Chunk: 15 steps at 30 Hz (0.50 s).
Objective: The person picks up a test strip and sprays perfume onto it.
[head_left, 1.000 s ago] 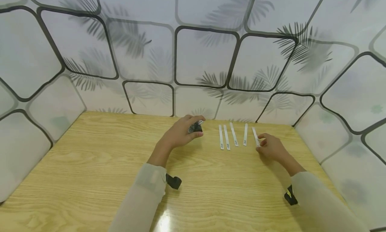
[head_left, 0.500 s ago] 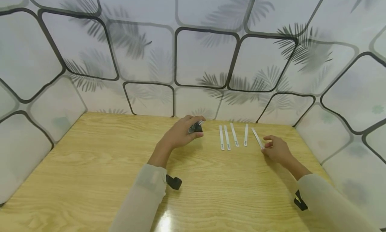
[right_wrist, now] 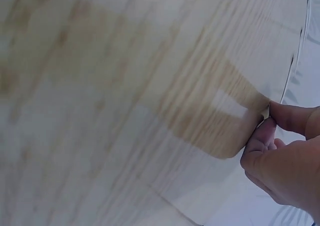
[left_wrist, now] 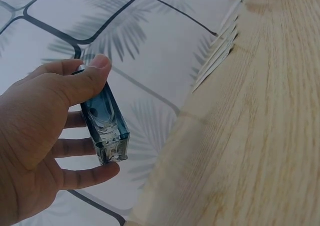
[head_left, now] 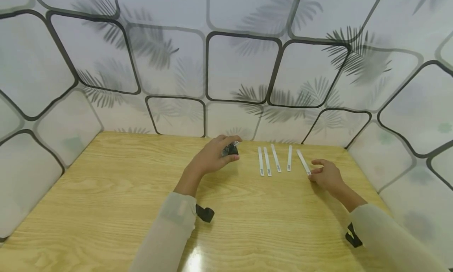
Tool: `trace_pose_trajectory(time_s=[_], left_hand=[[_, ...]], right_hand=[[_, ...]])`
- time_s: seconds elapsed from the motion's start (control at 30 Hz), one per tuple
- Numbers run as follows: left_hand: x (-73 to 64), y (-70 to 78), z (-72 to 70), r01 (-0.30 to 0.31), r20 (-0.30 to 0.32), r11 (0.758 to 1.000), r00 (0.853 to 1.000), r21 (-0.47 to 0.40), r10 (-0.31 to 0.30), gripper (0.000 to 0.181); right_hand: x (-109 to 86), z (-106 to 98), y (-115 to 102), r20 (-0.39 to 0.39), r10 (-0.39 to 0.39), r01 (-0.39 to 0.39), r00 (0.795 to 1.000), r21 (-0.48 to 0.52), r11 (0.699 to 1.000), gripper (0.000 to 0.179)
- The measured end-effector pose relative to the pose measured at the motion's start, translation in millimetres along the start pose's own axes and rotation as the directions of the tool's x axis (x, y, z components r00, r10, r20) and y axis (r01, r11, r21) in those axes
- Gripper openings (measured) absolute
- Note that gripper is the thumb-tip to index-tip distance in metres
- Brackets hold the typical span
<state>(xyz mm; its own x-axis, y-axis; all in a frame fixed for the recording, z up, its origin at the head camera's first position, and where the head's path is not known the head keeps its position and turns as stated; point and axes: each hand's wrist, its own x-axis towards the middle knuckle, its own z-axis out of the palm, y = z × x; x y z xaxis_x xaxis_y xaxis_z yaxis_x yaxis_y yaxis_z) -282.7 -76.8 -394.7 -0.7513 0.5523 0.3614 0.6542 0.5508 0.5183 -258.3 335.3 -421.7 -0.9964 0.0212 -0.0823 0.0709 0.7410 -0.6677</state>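
My left hand [head_left: 210, 156] holds a small perfume bottle [left_wrist: 105, 113] over the back of the table. The bottle is blue glass with a thick clear base. In the left wrist view the thumb lies across its upper end, and the other fingers reach behind and below it. At the right, my right hand [head_left: 327, 177] pinches the near end of the rightmost white paper strip [head_left: 303, 162] between thumb and finger. Several more paper strips [head_left: 275, 158] lie side by side to its left, small dark print at their near ends.
The wood-grain table [head_left: 141, 209] meets a patterned wall covering [head_left: 170, 59] at the back and both sides. The strips lie close to the back wall. Black straps with mounts [head_left: 205, 214] sit at both wrists.
My right hand has shifted right and slightly nearer, drawing the near end of the rightmost strip that way, so the strip lies more slanted. The left hand and bottle stay put.
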Motion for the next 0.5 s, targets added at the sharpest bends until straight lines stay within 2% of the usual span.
trace_pose_trajectory(time_s=[0.13, 0.37, 0.5], left_hand=[[-0.6, 0.1, -0.3, 0.002, 0.004, 1.000, 1.000, 0.003, -0.002, 0.057], [-0.8, -0.7, -0.1, 0.000, 0.010, 1.000, 1.000, 0.006, 0.000, 0.057], [-0.4, 0.5, 0.1, -0.002, 0.009, 1.000, 1.000, 0.003, 0.002, 0.056]], right_hand=[[0.2, -0.1, 1.1, 0.012, 0.014, -0.014, 1.000, 0.033, 0.999, 0.060], [-0.7, 2.0, 0.6, 0.019, 0.005, -0.006, 1.000, 0.042, 0.999, 0.041], [-2.1, 1.3, 1.2, 0.034, -0.003, 0.001, 0.999, 0.057, 0.998, 0.038]])
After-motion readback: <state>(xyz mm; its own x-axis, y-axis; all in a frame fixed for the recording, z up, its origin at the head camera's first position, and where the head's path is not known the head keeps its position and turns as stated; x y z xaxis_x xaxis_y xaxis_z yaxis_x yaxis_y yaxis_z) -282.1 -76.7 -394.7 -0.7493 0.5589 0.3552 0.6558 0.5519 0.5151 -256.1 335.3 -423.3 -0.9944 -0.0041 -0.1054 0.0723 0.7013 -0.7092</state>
